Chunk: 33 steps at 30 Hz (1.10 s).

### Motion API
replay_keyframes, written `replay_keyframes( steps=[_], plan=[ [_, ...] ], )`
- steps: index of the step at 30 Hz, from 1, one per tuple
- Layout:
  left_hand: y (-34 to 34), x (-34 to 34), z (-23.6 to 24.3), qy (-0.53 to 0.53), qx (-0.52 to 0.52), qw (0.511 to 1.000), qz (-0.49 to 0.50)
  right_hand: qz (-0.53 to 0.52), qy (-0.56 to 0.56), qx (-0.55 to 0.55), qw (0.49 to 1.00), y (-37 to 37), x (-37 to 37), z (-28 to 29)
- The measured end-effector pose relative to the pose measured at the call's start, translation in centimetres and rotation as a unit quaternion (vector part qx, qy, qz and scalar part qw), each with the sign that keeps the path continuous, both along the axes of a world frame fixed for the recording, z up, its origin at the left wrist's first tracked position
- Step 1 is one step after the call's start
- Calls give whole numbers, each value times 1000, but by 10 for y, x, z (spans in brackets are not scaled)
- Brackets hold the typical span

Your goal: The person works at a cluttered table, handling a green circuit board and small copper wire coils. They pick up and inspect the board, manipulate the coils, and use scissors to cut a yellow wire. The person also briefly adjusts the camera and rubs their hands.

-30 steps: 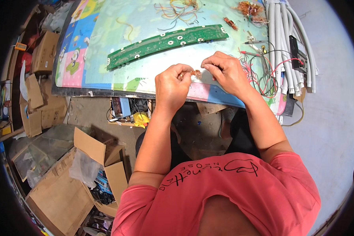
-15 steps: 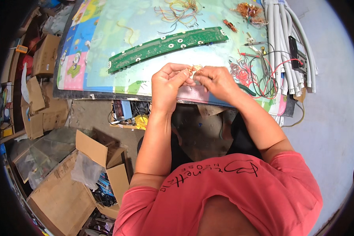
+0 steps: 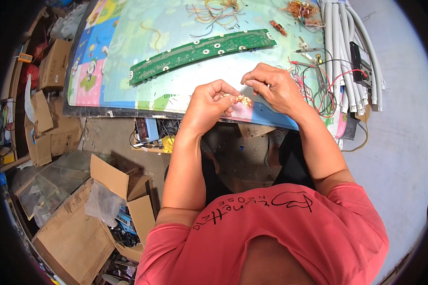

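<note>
Near the table's front edge, my left hand (image 3: 208, 105) pinches a small tangled bundle of copper-coloured wire (image 3: 244, 100), which sticks out to the right of its fingertips. My right hand (image 3: 275, 88) is raised just up and right of the bundle, its thumb and index finger closed; what is between them, if anything, is too small to make out. A long green circuit board (image 3: 199, 55) with white-ringed holes lies diagonally on the patterned mat (image 3: 119, 97), beyond both hands.
Coloured wires (image 3: 218, 12) and a copper tangle (image 3: 299, 12) lie at the back. Grey tubes (image 3: 340, 28), test leads (image 3: 306, 64) and a black meter (image 3: 359, 61) are on the right. Cardboard boxes (image 3: 69, 228) crowd the floor and left side.
Half a second ago my hands met at the bundle; now the right has lifted up and away and the left has moved slightly down. The bundle sits lower than a second ago.
</note>
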<state>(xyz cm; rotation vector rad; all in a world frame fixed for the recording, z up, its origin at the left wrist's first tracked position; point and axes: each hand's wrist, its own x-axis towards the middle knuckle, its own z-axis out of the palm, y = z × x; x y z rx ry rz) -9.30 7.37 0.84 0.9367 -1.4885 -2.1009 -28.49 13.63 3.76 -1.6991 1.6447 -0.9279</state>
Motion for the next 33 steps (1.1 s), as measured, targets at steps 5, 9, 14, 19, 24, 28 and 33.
replay_keyframes(
  steps=[5,9,14,19,24,28,33],
  plan=[
    [-1,0,4,95,72,993,0,0,-59,33,998,-2,2,-7],
    [-7,-3,-6,179,107,964,165,-30,-90,96,991,2,15,-20],
    [-2,-6,-16,-73,-138,956,249,11,79,-95,992,7,27,-19],
    [-2,1,-11,-30,-82,988,128,-81,-14,-2,997,1,11,-7],
    [-6,0,-2,203,125,964,118,-80,-132,89,984,1,13,-21],
    [1,-9,-10,17,-34,973,226,21,110,-48,993,11,26,-11],
    [12,-7,-11,-49,-80,995,-24,28,138,21,990,11,12,-4]
  ],
)
